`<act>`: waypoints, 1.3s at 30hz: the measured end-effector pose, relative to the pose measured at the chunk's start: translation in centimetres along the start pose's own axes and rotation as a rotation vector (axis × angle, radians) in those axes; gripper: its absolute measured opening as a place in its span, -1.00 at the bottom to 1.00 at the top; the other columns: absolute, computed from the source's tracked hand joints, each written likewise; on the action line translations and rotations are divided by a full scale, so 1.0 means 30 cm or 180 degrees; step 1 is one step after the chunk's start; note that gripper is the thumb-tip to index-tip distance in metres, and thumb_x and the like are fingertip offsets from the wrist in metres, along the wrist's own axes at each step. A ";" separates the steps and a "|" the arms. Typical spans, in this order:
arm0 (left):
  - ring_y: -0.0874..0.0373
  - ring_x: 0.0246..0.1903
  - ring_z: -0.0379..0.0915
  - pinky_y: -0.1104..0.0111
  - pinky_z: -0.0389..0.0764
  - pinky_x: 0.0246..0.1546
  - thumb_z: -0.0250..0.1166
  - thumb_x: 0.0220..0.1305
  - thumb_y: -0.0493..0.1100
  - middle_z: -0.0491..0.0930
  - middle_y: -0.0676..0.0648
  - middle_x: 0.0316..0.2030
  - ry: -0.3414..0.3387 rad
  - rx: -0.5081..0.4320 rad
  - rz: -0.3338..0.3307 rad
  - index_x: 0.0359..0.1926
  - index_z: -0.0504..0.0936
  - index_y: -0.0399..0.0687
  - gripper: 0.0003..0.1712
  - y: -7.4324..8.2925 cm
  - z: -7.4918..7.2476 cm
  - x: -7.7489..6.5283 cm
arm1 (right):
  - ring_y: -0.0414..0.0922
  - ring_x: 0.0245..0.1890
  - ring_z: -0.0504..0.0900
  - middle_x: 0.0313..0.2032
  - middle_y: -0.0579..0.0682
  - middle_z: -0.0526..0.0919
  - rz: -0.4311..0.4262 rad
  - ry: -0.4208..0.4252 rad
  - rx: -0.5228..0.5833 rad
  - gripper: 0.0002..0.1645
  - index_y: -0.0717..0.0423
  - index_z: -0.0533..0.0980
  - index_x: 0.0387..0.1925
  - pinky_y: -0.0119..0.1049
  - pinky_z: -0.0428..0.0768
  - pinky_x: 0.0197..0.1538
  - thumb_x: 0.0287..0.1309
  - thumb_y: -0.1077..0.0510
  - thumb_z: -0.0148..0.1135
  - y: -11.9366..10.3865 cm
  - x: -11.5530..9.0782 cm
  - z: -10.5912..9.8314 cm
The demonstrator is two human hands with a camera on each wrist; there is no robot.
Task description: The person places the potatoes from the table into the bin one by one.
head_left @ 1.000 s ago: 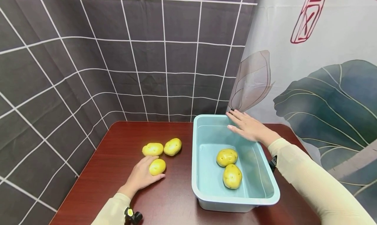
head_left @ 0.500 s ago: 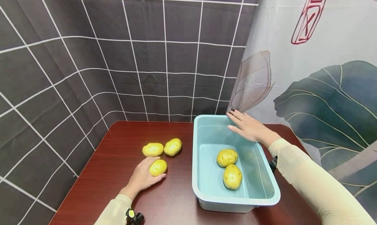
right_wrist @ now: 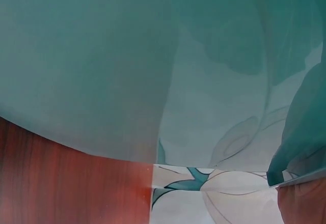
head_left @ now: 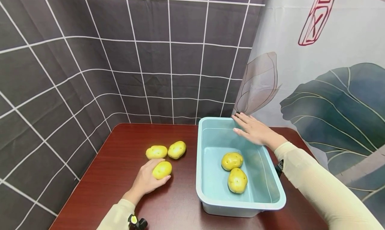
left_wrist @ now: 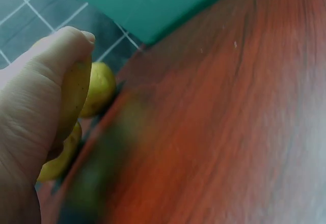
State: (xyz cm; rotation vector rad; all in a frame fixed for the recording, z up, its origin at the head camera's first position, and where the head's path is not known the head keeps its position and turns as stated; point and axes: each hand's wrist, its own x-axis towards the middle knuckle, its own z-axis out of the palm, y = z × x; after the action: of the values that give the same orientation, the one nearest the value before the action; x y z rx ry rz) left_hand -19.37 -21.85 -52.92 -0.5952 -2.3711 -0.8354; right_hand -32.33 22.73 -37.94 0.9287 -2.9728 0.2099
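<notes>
My left hand point(head_left: 147, 178) grips a yellow potato point(head_left: 162, 170) low over the left part of the table, thumb on the near side and fingers behind it. The left wrist view shows the thumb lying over that potato point(left_wrist: 75, 94). Just beyond the hand lie two more potatoes, one on the left point(head_left: 156, 152) and one on the right point(head_left: 177, 150). Fingers stretched out, my right hand point(head_left: 254, 129) rests at the far right corner of a light blue plastic tub point(head_left: 197, 163). Inside the tub are two potatoes, one farther back point(head_left: 232, 161) and one nearer point(head_left: 237, 180).
The dark red wooden table point(head_left: 120, 149) carries everything. A grey curtain with white grid lines point(head_left: 156, 56) hangs behind and to the left. At the right hangs a pale curtain point(head_left: 300, 76) with leaf prints.
The potato in my left hand has shifted slightly to the right, and the hand with it. My right hand stays at the tub's corner.
</notes>
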 end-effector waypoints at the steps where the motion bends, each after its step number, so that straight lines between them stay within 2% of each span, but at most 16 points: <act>1: 0.22 -0.11 0.52 0.26 0.55 -0.16 0.57 -0.23 0.11 0.58 0.14 -0.08 -0.0012 -0.0019 -0.0022 -0.01 0.61 0.08 -0.33 0.008 -0.003 0.006 | 0.06 0.48 -0.17 0.48 0.08 -0.04 0.0000 -0.0005 0.0012 -0.14 -0.08 -0.05 0.51 0.08 -0.14 0.43 0.36 -0.39 -0.27 0.000 -0.001 -0.001; 7: 0.21 -0.10 0.53 0.22 0.58 -0.17 0.57 -0.23 0.11 0.60 0.14 -0.07 -0.0023 -0.0076 -0.0009 0.01 0.63 0.00 -0.30 0.055 -0.020 0.048 | 0.06 0.48 -0.17 0.48 0.09 -0.04 0.0031 -0.0020 0.0034 -0.16 -0.06 -0.05 0.51 0.08 -0.14 0.42 0.38 -0.33 -0.20 -0.002 -0.004 -0.010; 12: 0.18 -0.08 0.53 0.20 0.58 -0.13 0.57 -0.22 0.13 0.61 0.09 -0.07 -0.0027 -0.0143 0.0077 0.03 0.62 0.04 -0.29 0.090 -0.034 0.078 | 0.07 0.48 -0.14 0.49 0.06 -0.04 0.0019 -0.0004 0.0019 -0.14 -0.08 -0.04 0.51 0.07 -0.12 0.42 0.36 -0.38 -0.25 0.001 -0.004 -0.008; 16: 0.14 -0.08 0.54 0.20 0.58 -0.12 0.58 -0.25 0.13 0.62 0.05 -0.08 0.0061 -0.0196 0.0192 0.00 0.63 0.02 -0.29 0.116 -0.045 0.108 | 0.07 0.48 -0.16 0.49 0.07 -0.05 0.0005 -0.0008 0.0014 -0.12 -0.06 -0.04 0.51 0.08 -0.12 0.42 0.35 -0.40 -0.27 0.004 -0.007 -0.011; 21: 0.13 -0.11 0.54 0.17 0.60 -0.16 0.61 -0.29 0.15 0.62 0.04 -0.10 0.0089 -0.0208 0.0182 0.00 0.63 -0.01 -0.25 0.151 -0.060 0.136 | 0.11 0.47 -0.15 0.48 0.12 -0.04 -0.0025 -0.0011 0.0008 -0.13 -0.01 -0.04 0.51 0.12 -0.12 0.41 0.37 -0.37 -0.24 0.008 -0.010 -0.011; 24: 0.12 -0.10 0.52 0.13 0.57 -0.15 0.60 -0.29 0.15 0.61 0.05 -0.09 0.0087 -0.0182 0.0171 0.01 0.63 0.00 -0.24 0.173 -0.069 0.153 | 0.13 0.47 -0.13 0.48 0.14 -0.03 -0.0033 -0.0003 0.0017 -0.14 -0.01 -0.03 0.51 0.13 -0.12 0.41 0.37 -0.36 -0.23 0.010 -0.012 -0.006; 28: 0.11 -0.11 0.51 0.11 0.52 -0.13 0.58 -0.26 0.16 0.62 0.05 -0.10 0.0112 -0.0191 0.0286 0.03 0.63 -0.03 -0.24 0.200 -0.077 0.181 | 0.13 0.47 -0.13 0.48 0.13 -0.03 -0.0030 0.0011 0.0020 -0.14 -0.04 -0.05 0.51 0.13 -0.11 0.41 0.37 -0.37 -0.25 0.013 -0.014 0.001; 31: 0.13 -0.11 0.52 0.16 0.50 -0.14 0.58 -0.24 0.14 0.61 0.06 -0.09 0.0070 -0.0231 0.0354 0.06 0.61 -0.02 -0.23 0.223 -0.085 0.203 | 0.12 0.47 -0.13 0.48 0.11 -0.05 -0.0030 0.0008 0.0013 -0.12 -0.07 -0.07 0.52 0.13 -0.11 0.41 0.36 -0.40 -0.30 0.012 -0.015 0.004; 39: 0.20 -0.15 0.49 0.24 0.52 -0.25 0.53 -0.17 0.11 0.58 0.12 -0.09 -0.0089 -0.0233 0.0339 0.06 0.58 0.03 -0.30 0.292 -0.106 0.258 | 0.09 0.48 -0.16 0.49 0.09 -0.07 -0.0039 -0.0025 0.0039 -0.12 -0.06 -0.07 0.52 0.12 -0.14 0.41 0.35 -0.41 -0.31 0.000 -0.011 -0.002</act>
State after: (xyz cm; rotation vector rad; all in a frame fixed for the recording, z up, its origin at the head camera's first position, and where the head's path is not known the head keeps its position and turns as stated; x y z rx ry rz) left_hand -19.14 -16.09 -42.28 -0.7606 -2.3194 -0.8747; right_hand -32.07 22.91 -37.90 0.9511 -2.9754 0.2252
